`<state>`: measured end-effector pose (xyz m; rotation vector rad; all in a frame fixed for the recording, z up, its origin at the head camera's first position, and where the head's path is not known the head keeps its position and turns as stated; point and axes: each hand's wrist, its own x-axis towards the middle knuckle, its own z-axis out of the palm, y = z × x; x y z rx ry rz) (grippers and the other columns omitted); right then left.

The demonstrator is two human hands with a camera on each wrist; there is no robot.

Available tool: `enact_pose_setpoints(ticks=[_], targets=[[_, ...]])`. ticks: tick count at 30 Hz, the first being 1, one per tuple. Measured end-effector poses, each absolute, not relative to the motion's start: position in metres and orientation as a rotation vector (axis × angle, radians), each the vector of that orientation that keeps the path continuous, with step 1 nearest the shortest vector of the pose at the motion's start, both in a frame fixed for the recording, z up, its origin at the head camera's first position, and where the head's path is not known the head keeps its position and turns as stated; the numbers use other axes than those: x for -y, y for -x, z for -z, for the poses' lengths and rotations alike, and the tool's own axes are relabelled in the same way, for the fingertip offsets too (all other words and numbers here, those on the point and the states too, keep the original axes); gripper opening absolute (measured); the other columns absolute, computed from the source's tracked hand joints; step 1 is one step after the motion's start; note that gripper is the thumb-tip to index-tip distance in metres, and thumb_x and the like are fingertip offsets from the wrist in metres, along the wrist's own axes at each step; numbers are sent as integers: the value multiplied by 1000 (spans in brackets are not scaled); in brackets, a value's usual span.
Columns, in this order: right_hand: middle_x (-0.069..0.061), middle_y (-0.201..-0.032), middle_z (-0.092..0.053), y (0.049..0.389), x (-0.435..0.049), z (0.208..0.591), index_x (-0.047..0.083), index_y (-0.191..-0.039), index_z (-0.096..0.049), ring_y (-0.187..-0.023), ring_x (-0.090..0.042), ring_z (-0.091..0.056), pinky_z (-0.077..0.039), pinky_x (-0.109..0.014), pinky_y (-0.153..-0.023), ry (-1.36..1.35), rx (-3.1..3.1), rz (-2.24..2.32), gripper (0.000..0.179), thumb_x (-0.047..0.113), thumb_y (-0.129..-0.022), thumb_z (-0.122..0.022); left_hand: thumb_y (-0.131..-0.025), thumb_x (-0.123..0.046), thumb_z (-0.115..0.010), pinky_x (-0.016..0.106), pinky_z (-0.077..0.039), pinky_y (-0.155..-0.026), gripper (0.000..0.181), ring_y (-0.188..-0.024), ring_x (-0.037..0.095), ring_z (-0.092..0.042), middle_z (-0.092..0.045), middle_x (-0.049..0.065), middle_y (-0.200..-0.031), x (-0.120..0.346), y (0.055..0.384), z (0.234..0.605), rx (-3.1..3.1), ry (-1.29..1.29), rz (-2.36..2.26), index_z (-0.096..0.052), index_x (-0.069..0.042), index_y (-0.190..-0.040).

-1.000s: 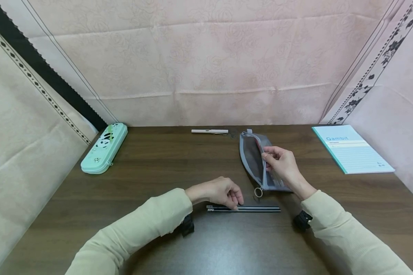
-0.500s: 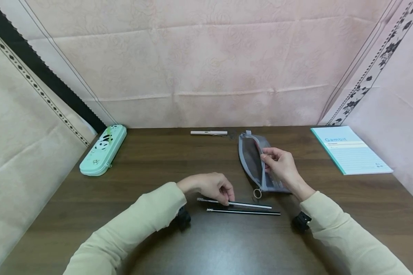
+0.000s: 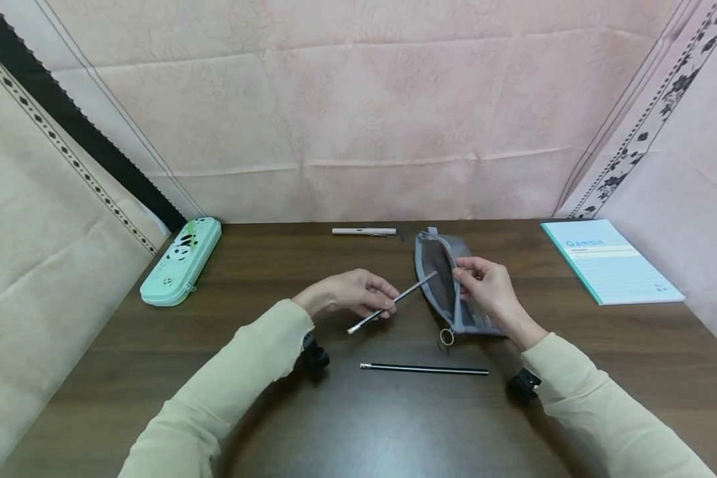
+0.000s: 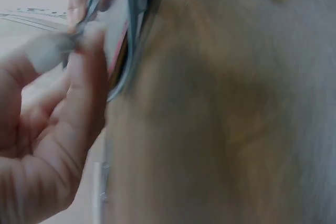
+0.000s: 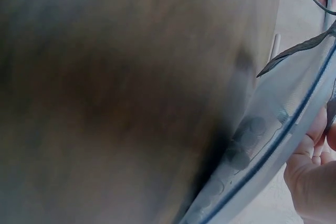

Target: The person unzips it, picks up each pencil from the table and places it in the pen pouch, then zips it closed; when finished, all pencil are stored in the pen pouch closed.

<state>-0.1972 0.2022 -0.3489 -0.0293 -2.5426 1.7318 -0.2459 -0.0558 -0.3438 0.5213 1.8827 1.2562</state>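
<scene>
My left hand (image 3: 358, 292) pinches a dark pencil (image 3: 415, 287) with a silver end. The pencil slants up to the right, its far tip at the mouth of a grey zip pouch (image 3: 480, 322). My right hand (image 3: 490, 285) grips the pouch's right edge between thumb and fingers and keeps the mouth spread. In the right wrist view, the pouch's see-through side (image 5: 283, 114) shows round shapes inside, hard to identify. A second dark pencil (image 3: 424, 369) lies on the table below the pouch. The left wrist view is blurred around the left hand (image 4: 52, 135).
A white pen (image 3: 364, 231) lies at the table's back edge, left of the pouch. A mint pencil case (image 3: 182, 262) with panda pictures stands at the far left. A light blue notebook (image 3: 612, 259) lies at the right. Fabric hangs behind the table (image 3: 275, 431).
The left hand has picked up one of the two pencils from the table, raised it and turned it toward the pouch mouth. The right hand stays on the pouch.
</scene>
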Motion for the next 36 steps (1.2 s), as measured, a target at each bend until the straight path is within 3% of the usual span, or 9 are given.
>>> enact_pose_setpoints(ticks=[5,10,22,28,36], targets=[[-1,-78,-54,198,-201,350,-9,-122,-55,-57,-5,-54,-54,-21,-55,30,2545,-1723,31,7,-95,-54,-95,-2,-53,28,-55,-82,40,-97,19,-66,-60,21,-122,29,250,355,-1785,-306,-1537,-46,4,-134],[0,-78,-55,198,-199,350,-10,-121,-55,-57,-4,-54,-54,-21,-55,18,2533,-1729,31,6,-95,-54,-94,-1,-53,34,-49,-94,46,-115,29,-57,-55,22,-129,-4,251,356,-1713,-158,-1671,-41,1,-138],[-6,-82,-56,196,-199,349,-9,-122,-54,-59,-4,-55,-53,-20,-56,12,2549,-1721,31,8,-96,-53,-89,5,-57,33,-53,-88,56,-110,31,-60,-56,19,-126,-53,245,360,-1780,-56,-1815,-36,3,-141],[-4,-81,-57,196,-199,350,-10,-122,-54,-59,-3,-55,-53,-19,-56,1,2538,-1746,31,7,-96,-53,-87,8,-59,33,-54,-84,62,-107,31,-62,-56,19,-126,-60,242,363,-1821,-46,-1839,-33,2,-142],[-5,-80,-57,196,-199,349,-9,-122,-55,-59,-4,-55,-54,-20,-57,11,2552,-1718,32,9,-96,-54,-89,3,-59,32,-52,-90,57,-115,29,-57,-50,20,-134,-51,238,360,-1852,-94,-1831,-36,3,-141]])
